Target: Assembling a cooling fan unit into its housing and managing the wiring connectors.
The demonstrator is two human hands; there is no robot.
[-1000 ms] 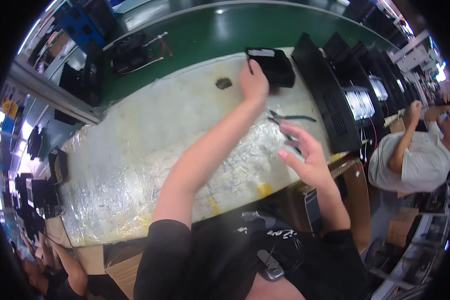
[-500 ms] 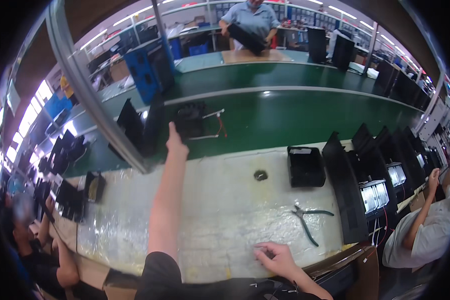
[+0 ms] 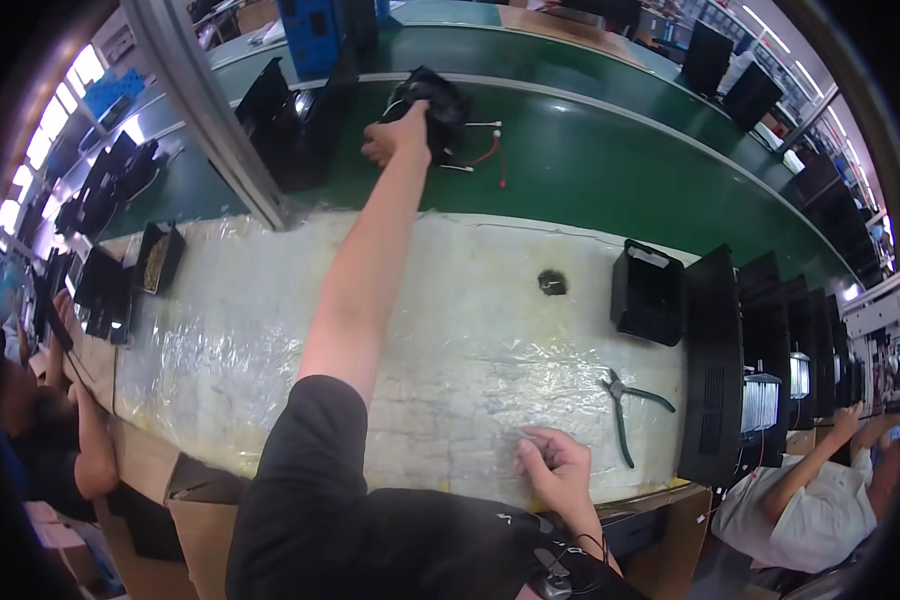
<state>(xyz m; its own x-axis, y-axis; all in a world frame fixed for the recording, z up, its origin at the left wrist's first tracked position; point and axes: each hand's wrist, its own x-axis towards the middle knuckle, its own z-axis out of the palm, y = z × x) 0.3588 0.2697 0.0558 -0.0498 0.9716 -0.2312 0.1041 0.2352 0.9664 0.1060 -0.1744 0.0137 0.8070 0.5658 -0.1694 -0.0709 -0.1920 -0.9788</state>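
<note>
My left arm is stretched far across the bench, and my left hand [image 3: 402, 138] grips the near left side of a black housing [image 3: 440, 105] on the green surface. White and red wires with small connectors [image 3: 500, 150] trail from its right side. Its underside and my fingertips are partly hidden. Close to my body, my right hand [image 3: 558, 470] rests at the front of the plastic-covered bench [image 3: 450, 350], fingers curled in; what they hold, if anything, is hidden. Green-handled cutting pliers [image 3: 625, 405] lie to its upper right, apart from it.
A black open bin [image 3: 650, 292] stands on the right, beside a row of upright black panels [image 3: 712, 365]. A small dark round piece [image 3: 552, 282] lies mid-bench. A metal post [image 3: 205, 120] rises at left, near a small black tray [image 3: 157, 258]. Co-workers sit on both sides.
My left hand has reached farther forward and right and taken hold of the black housing, which now sits tilted. The view has dipped and turned. My right hand stays near the bench front.
</note>
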